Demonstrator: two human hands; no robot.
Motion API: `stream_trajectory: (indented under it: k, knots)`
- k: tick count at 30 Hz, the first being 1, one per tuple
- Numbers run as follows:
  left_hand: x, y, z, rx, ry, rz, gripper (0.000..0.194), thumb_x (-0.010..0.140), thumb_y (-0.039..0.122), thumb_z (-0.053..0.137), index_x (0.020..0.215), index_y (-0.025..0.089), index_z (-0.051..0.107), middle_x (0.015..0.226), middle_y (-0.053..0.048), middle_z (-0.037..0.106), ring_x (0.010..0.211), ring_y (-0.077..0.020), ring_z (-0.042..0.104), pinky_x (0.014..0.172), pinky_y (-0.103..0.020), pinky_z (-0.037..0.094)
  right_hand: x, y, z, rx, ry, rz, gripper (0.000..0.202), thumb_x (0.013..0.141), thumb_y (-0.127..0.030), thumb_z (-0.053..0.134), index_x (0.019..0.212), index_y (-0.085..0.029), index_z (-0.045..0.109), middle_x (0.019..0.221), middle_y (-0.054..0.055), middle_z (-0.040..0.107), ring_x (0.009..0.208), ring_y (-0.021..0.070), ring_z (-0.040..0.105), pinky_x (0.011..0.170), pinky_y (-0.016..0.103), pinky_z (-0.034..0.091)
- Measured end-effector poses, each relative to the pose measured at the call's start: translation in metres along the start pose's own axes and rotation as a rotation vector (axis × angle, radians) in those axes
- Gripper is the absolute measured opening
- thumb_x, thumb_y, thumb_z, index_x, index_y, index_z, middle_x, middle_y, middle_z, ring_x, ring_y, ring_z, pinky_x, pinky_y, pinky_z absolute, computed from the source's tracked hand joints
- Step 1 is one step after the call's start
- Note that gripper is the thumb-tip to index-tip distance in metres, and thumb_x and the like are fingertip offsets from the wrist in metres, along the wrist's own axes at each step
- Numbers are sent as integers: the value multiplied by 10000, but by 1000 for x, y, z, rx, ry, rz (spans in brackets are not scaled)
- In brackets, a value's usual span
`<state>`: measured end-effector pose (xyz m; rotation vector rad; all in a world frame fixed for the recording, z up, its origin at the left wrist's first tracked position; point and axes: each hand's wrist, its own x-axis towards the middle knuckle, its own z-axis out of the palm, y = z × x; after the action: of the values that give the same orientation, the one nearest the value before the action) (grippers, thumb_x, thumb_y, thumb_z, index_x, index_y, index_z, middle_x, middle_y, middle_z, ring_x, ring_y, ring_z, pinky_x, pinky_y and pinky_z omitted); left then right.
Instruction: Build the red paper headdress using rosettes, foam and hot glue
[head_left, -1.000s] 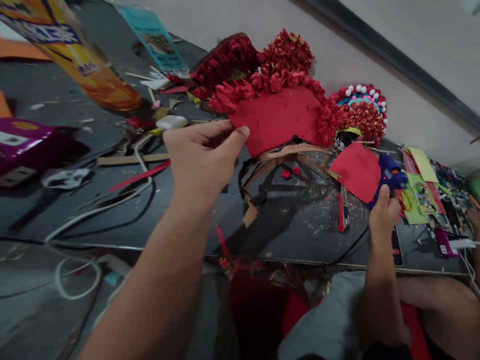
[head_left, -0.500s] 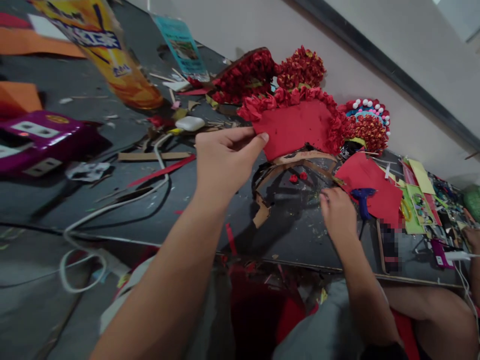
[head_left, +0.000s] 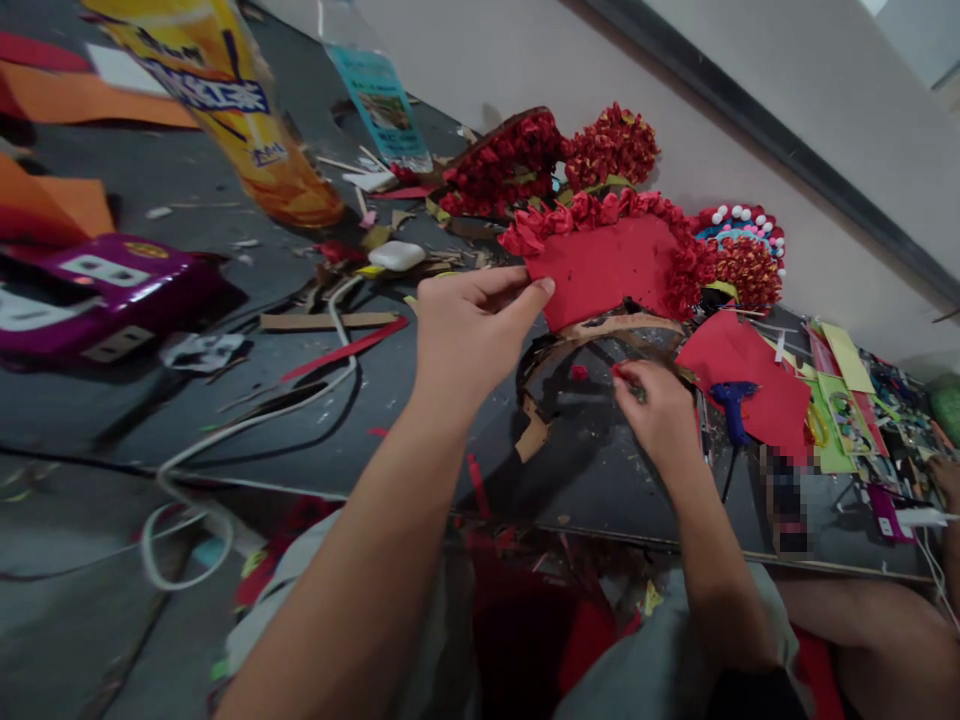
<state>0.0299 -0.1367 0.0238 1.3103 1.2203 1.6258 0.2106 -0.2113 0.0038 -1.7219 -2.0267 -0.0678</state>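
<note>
My left hand pinches the left edge of a red paper headpiece between thumb and fingers. Crumpled red paper flowers line its top and right edges, and a curved cardboard band runs along its bottom. Below the headpiece, my right hand has thumb and forefinger closed on a small red paper flower, mostly covered by the fingertips. A second small red piece lies on the table just to the left of it.
A blue glue gun lies on red paper at right. Behind stand flower-covered pieces. At left are a drink bottle, a water bottle, a purple power strip and a white cable. Another person's hand shows at far right.
My right hand has moved left and up to the small red pieces and closed on one of them. The left hand keeps its pinch on the headpiece. The view has shifted slightly.
</note>
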Motion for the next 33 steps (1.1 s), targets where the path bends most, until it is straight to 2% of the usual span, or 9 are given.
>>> stream_trajectory:
  k: [2, 4, 7, 11, 15, 20, 26, 33]
  knots:
    - [0, 0, 0, -4, -4, 13, 238, 632, 342, 676, 685, 117, 730, 559, 21, 516, 527, -66, 372, 472, -180, 281, -6, -2, -20, 125, 277, 27, 147, 858, -227, 511, 937, -188, 629, 881, 41, 699, 782, 143, 653, 756, 286, 535]
    - [-1, 0, 1, -8, -6, 34, 237, 632, 339, 674, 697, 120, 735, 569, 17, 529, 533, -66, 380, 476, -178, 287, -1, 3, -35, 140, 421, 32, 131, 842, -231, 538, 924, -183, 627, 850, 31, 691, 739, 130, 644, 717, 273, 540]
    - [-1, 0, 1, 7, -19, 66, 238, 642, 336, 669, 733, 130, 746, 576, 20, 530, 532, -63, 380, 472, -173, 285, 21, 16, -40, 91, 441, -35, 114, 841, -228, 532, 885, -181, 626, 850, 31, 672, 759, 132, 632, 708, 276, 538]
    - [-2, -1, 1, 48, -20, 98, 220, 656, 335, 671, 695, 131, 741, 516, 32, 447, 504, -56, 327, 450, -172, 255, 42, 28, -31, -33, 403, -79, 158, 865, -257, 495, 886, -187, 635, 905, 51, 627, 877, 159, 607, 782, 317, 521]
    - [-2, -1, 1, 47, -28, 109, 206, 670, 321, 664, 686, 128, 733, 511, 28, 425, 501, -59, 318, 442, -176, 248, 40, 30, -22, -118, 338, -50, 215, 903, -258, 448, 933, -188, 649, 943, 64, 611, 912, 164, 590, 848, 332, 491]
    - [-3, 3, -2, 117, -83, 161, 228, 697, 335, 640, 651, 119, 697, 479, 41, 351, 479, -55, 267, 428, -179, 204, 38, 33, -20, -178, 325, -74, 252, 939, -273, 417, 992, -203, 653, 995, 68, 637, 976, 182, 585, 915, 379, 454]
    - [-3, 3, -3, 141, -157, 216, 273, 731, 358, 592, 623, 114, 651, 480, 35, 336, 454, -56, 260, 408, -192, 176, 40, 34, -20, -307, 469, 3, 276, 924, -378, 453, 872, -193, 651, 857, 57, 629, 864, 190, 590, 849, 361, 467]
    - [-3, 6, -4, 175, -149, 189, 248, 703, 335, 587, 556, 135, 584, 467, 42, 301, 439, -54, 235, 393, -202, 147, 36, 35, -12, -378, 444, 68, 289, 926, -415, 438, 845, -211, 627, 810, 40, 638, 814, 190, 598, 775, 343, 481]
